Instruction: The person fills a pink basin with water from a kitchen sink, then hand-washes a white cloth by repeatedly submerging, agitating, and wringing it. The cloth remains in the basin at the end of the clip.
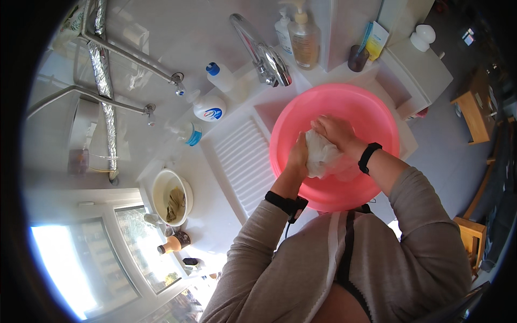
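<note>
A large pink plastic basin (335,198) rests over the sink, and both my hands are inside its rim. Between them is a wet, whitish cloth (321,155), bunched up, with its lower part spreading towards the basin's bottom. My left hand (298,155) presses on the cloth's left side. From the upper right, my right hand (333,131) closes over its top. The fingertips of both are partly hidden. Each wrist wears a black band.
A chrome faucet (262,60) stands behind the basin, near pump bottles (303,42). Left of the basin lies a ribbed washboard surface (242,161). Farther left are a white bowl (190,198) holding a cloth and a bottle (174,243). A white cabinet (424,76) stands right.
</note>
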`<state>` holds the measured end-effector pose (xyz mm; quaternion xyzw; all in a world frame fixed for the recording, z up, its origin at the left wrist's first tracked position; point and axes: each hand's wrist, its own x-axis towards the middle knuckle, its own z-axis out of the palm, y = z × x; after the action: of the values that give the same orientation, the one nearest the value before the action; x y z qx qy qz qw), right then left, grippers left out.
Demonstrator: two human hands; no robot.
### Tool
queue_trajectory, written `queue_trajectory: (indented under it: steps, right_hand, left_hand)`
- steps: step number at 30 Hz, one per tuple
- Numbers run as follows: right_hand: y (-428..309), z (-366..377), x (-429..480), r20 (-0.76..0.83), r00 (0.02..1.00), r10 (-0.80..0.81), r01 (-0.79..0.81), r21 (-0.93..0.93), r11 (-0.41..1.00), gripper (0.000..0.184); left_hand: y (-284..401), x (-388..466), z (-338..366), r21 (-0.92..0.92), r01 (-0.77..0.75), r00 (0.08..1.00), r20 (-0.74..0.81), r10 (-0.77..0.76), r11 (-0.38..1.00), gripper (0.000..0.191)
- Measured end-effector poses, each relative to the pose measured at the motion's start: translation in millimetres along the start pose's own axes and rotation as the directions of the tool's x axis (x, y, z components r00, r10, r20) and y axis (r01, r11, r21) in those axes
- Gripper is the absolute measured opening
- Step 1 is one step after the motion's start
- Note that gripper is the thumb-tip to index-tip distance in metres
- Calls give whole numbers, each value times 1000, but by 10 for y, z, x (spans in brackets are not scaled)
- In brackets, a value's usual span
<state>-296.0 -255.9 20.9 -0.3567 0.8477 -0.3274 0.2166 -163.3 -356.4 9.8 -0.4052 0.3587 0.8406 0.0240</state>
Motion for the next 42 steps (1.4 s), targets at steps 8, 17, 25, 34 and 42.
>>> queue_trajectory:
  steps: [8,17,25,34,42]
  right_hand:
    - [579,397,-114,297,955,22,122,-460,880,41]
    - [333,165,-28,262,959,-111,144,-109,984,26]
    - [-192,-262,-306,514,857,-29,-310,561,767,42]
    - [-165,-72,-522,264,963,61,-154,346,926,43]
    - [-407,-399,-527,171,985,-23,-62,478,876,30]
  left_hand:
    - [-87,-7,-204,281,-238,960,-73,268,930,47]
    - [-23,-80,-419,132,-138,982,150,118,982,39]
    - [233,-413,-76,-93,-245,958,131,256,965,48]
    - [368,-575,97,-149,-356,896,227,382,923,53]
    - [381,-437,-171,434,-405,914,214,344,805,55]
